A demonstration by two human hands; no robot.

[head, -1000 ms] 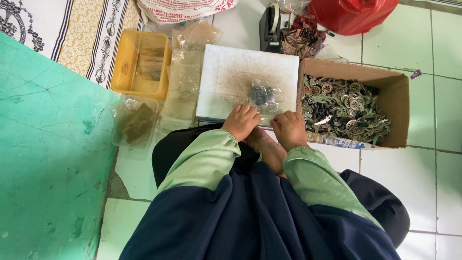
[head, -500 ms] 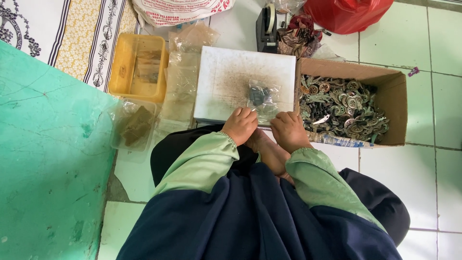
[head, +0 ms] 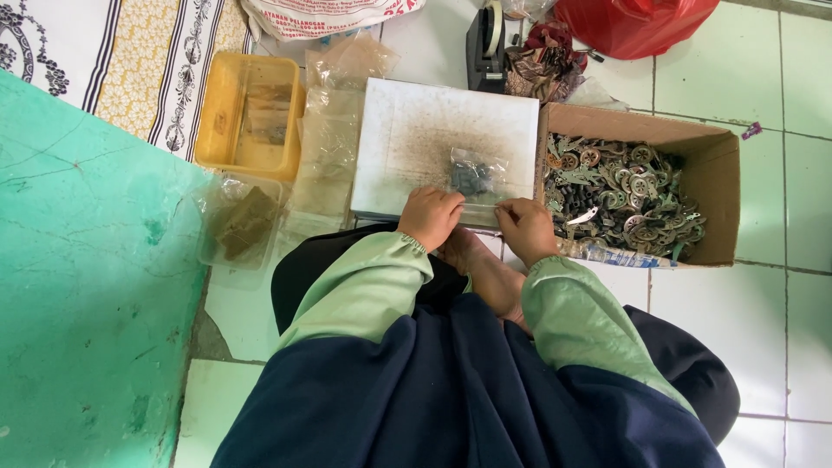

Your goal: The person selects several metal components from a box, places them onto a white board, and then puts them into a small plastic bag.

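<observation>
A small clear plastic bag [head: 472, 176] with dark metal pieces inside lies on a white, stained board [head: 416, 139] in front of me. My left hand [head: 430, 217] pinches the bag's near edge at the left. At the bag's near right corner, my right hand [head: 525, 228] grips the same edge. Both hands rest at the board's near edge, green sleeves behind them.
A cardboard box [head: 724, 186] full of metal ornaments sits right of the board. A yellow tray [head: 208, 130], clear plastic bags [head: 325, 147] and a clear tub [head: 243, 221] lie to the left. A tape dispenser [head: 485, 43] and red bag [head: 637, 22] sit beyond. A green wall [head: 78, 286] stands left.
Both hands have stayed on the bag's near edge with only small shifts. The head view has drifted slightly.
</observation>
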